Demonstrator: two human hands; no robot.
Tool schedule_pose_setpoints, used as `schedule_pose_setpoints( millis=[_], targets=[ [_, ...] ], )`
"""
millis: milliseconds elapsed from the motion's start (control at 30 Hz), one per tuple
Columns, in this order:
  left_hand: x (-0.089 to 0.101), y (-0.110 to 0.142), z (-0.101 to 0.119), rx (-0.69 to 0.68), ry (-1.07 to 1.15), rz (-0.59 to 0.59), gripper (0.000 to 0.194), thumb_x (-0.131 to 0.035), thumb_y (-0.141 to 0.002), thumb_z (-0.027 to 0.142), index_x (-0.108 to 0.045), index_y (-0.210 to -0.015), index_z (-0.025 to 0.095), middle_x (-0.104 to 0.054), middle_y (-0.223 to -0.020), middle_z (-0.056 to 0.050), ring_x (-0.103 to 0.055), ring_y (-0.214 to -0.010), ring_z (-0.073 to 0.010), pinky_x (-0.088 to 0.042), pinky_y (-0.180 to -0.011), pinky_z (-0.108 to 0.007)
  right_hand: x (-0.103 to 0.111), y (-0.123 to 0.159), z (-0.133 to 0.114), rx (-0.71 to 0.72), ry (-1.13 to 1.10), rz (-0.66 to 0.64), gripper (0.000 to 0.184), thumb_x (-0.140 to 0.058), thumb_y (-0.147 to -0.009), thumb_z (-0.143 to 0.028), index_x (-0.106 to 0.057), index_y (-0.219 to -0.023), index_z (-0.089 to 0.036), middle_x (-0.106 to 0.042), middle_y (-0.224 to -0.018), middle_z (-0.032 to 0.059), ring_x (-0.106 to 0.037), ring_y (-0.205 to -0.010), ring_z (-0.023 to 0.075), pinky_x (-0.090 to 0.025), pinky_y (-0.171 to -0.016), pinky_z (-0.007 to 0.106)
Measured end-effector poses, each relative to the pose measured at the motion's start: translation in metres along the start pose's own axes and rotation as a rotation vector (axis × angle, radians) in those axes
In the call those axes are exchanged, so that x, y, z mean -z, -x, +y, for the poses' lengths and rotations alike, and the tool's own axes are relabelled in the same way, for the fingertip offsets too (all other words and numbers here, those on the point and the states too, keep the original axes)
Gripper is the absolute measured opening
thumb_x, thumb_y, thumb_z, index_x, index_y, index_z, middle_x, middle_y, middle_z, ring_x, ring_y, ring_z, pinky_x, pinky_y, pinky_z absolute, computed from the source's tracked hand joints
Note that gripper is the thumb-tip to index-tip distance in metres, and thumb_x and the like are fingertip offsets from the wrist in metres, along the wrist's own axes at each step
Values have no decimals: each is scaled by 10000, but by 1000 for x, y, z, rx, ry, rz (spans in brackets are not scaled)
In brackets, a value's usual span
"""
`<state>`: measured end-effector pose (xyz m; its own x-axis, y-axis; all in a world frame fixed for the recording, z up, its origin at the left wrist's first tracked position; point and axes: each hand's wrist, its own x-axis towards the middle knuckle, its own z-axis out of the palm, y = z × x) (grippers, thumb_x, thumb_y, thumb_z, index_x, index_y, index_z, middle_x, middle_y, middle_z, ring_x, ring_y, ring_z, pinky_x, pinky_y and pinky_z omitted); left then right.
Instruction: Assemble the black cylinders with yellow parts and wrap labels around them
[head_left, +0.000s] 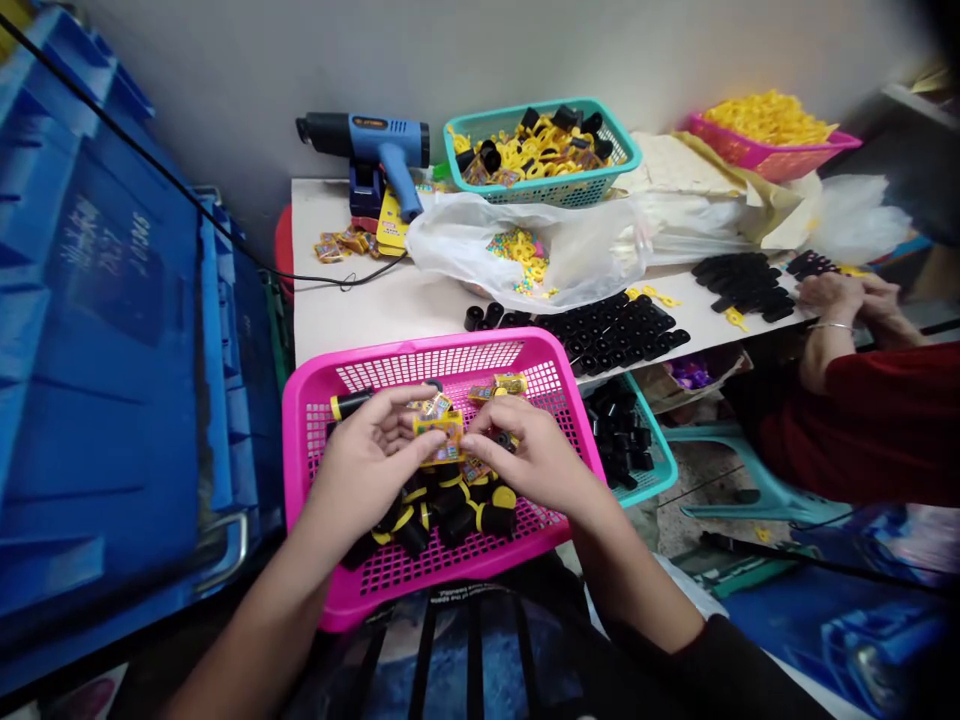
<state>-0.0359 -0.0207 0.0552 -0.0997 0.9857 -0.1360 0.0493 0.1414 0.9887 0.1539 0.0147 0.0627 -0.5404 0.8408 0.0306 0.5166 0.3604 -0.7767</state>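
Note:
Over a pink basket (420, 350), my left hand (367, 450) pinches a small yellow printed label sleeve (448, 428) between thumb and fingers. My right hand (536, 455) is closed at the sleeve's right edge, thumb and fingertips meeting it. Part of a small dark round piece shows by the right fingers; whether they grip it I cannot tell. Below both hands lie several black cylinders with yellow ends (457, 515). More printed sleeves (510, 383) rest near the basket's far side, some partly hidden by my fingers.
A blue heat gun (390, 140) stands on the white table (337, 315) beside a teal basket (551, 185) of yellow and black parts. Black caps (615, 335) lie in rows behind a plastic bag (450, 240). Blue crates (112, 350) rise at left. A co-worker's hands (840, 300) are at right.

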Motion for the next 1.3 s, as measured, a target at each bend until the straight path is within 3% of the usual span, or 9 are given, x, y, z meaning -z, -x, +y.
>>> schedule_pose_setpoints(
  millis=[100, 200, 267, 367, 467, 600, 967, 1133, 1300],
  targets=[
    [6, 0, 0, 30, 54, 101, 365, -774, -647, 290, -676, -982, 184, -745, -812, -36, -713, -766, -188, -586, -728, -304, -7, 18, 5, -164, 162, -302, 272, -604, -827, -435, -610, -911, -176, -643, -819, 56, -578, -723, 186, -419, -654, 310],
    [13, 0, 1, 39, 4, 149, 279, -774, -653, 329, -729, -895, 198, -764, -807, -39, -719, -748, -202, -590, -711, -307, -15, 34, 16, -125, 317, -575, 364, -683, -726, -252, -614, -1064, -135, -641, -1002, 136, -601, -886, 262, -450, -741, 353],
    [16, 0, 2, 35, -30, 169, 223, -765, -663, 365, -755, -823, 210, -774, -803, -42, -722, -739, -214, -593, -701, -310, -12, 36, 20, -79, 283, -620, 421, -630, -724, -157, -601, -1143, -136, -616, -1078, 145, -596, -949, 263, -455, -801, 360],
    [20, 1, 2, 12, -52, 207, 243, -763, -655, 432, -775, -776, 220, -779, -805, -50, -728, -749, -235, -598, -693, -317, 5, 28, 19, -89, 41, -414, 369, -577, -793, -205, -587, -1161, -193, -599, -1031, 92, -589, -882, 209, -462, -801, 354],
    [22, 1, 0, -23, -72, 211, 316, -766, -632, 490, -783, -792, 218, -778, -820, -64, -733, -776, -253, -599, -722, -334, 18, 16, 14, -60, -486, -81, 277, -626, -803, -316, -539, -1049, -225, -560, -889, 26, -549, -748, 146, -466, -683, 287],
    [22, 1, -5, -61, -83, 202, 364, -764, -609, 533, -785, -784, 215, -772, -814, -77, -738, -761, -264, -602, -722, -342, 11, 1, 5, 67, -972, 146, 392, -725, -741, -390, -512, -1038, -249, -561, -917, 13, -567, -810, 142, -468, -705, 266],
    [19, 8, -6, -214, -117, 222, 178, -723, -726, 385, -781, -838, 260, -777, -857, -41, -740, -767, -211, -592, -731, -275, -2, -3, 2, -23, -610, 85, 321, -736, -735, -320, -634, -1016, -201, -669, -927, 36, -618, -841, 165, -488, -787, 333],
    [12, 8, 2, -161, -70, 46, 217, -749, -702, 323, -772, -899, 235, -779, -872, -53, -737, -757, -212, -597, -679, -262, -9, -5, 1, 79, -463, 136, 365, -773, -697, -391, -673, -1001, -216, -681, -915, 38, -623, -859, 188, -488, -811, 358],
    [6, 9, 6, -81, 131, -14, 208, -796, -637, 236, -758, -841, 226, -771, -863, -39, -723, -804, -186, -579, -686, -220, -25, -8, 3, 51, -834, -3, 426, -685, -778, -486, -625, -1134, -260, -607, -1162, 56, -555, -1088, 201, -431, -931, 366]
  ],
)
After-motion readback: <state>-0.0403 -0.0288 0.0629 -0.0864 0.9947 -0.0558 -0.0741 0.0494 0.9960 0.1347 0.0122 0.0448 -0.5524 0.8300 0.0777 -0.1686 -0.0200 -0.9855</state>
